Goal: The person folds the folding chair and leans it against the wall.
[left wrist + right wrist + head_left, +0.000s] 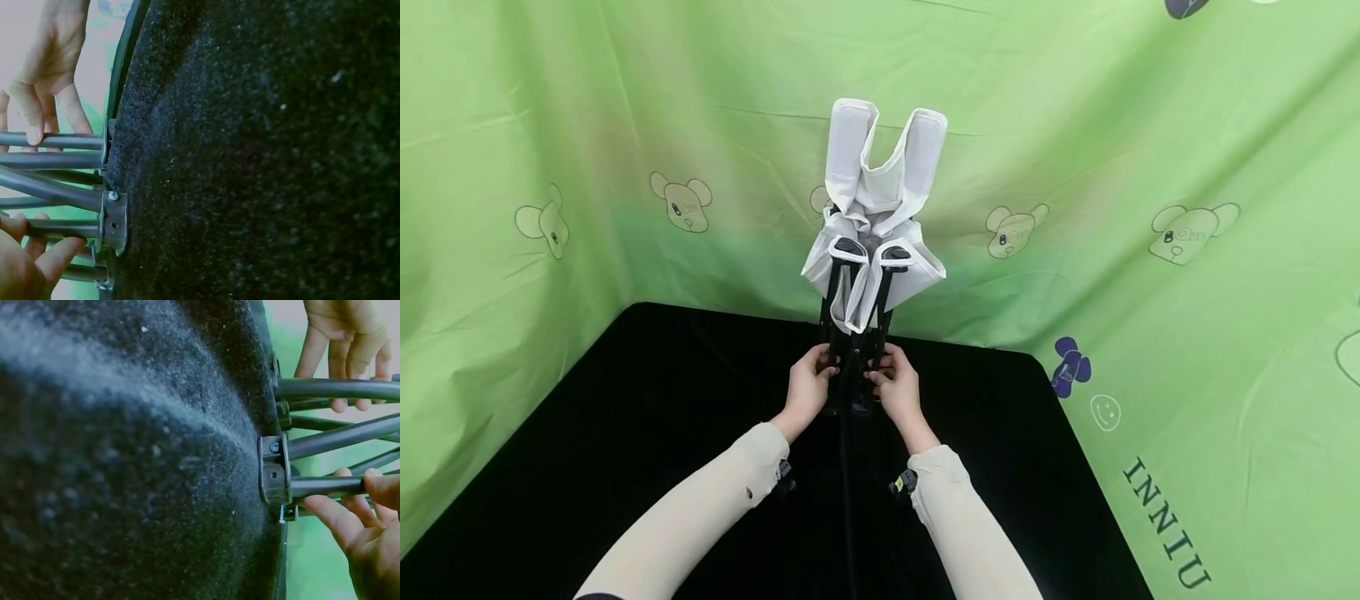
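A folded camp chair with white fabric (pixel 883 183) and black metal legs (pixel 883 292) stands upright on a black table near its far edge. My left hand (pixel 807 385) holds a leg tube on the chair's left side, thumb in front and fingers behind. On the other side my right hand (pixel 898 387) pinches a leg tube the same way. Several dark tubes (pixel 69 161) meet at riveted metal brackets (pixel 114 220) in the left wrist view. The right wrist view shows a similar bracket (pixel 274 470) beside my right thumb.
The table (pixel 685 467) has a fuzzy black cover. Close behind its far edge hangs a green curtain (pixel 752 167) printed with bear heads, which also runs along both sides. Small wrist cameras (pixel 904 482) sit at the cream sleeves (pixel 700 500).
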### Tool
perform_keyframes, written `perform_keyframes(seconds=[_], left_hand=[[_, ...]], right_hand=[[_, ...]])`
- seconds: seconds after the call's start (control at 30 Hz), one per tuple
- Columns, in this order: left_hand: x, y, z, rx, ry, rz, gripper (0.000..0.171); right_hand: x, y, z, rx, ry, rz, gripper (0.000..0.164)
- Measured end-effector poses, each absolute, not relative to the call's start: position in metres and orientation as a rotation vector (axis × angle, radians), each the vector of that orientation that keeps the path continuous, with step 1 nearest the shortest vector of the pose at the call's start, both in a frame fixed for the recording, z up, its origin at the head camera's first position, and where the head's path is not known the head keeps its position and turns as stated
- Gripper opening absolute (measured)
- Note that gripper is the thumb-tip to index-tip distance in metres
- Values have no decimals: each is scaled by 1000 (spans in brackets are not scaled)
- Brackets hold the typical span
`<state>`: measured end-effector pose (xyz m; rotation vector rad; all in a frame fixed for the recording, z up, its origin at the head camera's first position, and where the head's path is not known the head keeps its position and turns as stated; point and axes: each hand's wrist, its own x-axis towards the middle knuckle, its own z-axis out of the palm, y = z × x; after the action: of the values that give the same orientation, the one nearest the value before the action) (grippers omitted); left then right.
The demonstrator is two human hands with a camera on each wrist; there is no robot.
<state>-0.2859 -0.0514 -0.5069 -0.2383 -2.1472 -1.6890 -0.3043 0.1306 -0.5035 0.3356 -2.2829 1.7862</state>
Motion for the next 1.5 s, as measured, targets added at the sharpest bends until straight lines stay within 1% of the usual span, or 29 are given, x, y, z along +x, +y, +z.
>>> perform_keyframes(seconds=[0.3,0.9,1.3,1.5], left_hand=[[-292,-51,-506,-210,-2143,-1714,36],[-302,-48,-504,-131,-2171,-1701,36],[-312,-46,-499,-170,-2171,-1696,38],[-315,-45,-501,-162,-2181,-1696,38]], right_hand=[[-311,130,-505,332,-2298,1775,49],[-324,125,-507,291,-2271,1762,50],[-334,126,-498,297,-2259,1756,47],[-336,126,-501,275,-2258,1769,48]])
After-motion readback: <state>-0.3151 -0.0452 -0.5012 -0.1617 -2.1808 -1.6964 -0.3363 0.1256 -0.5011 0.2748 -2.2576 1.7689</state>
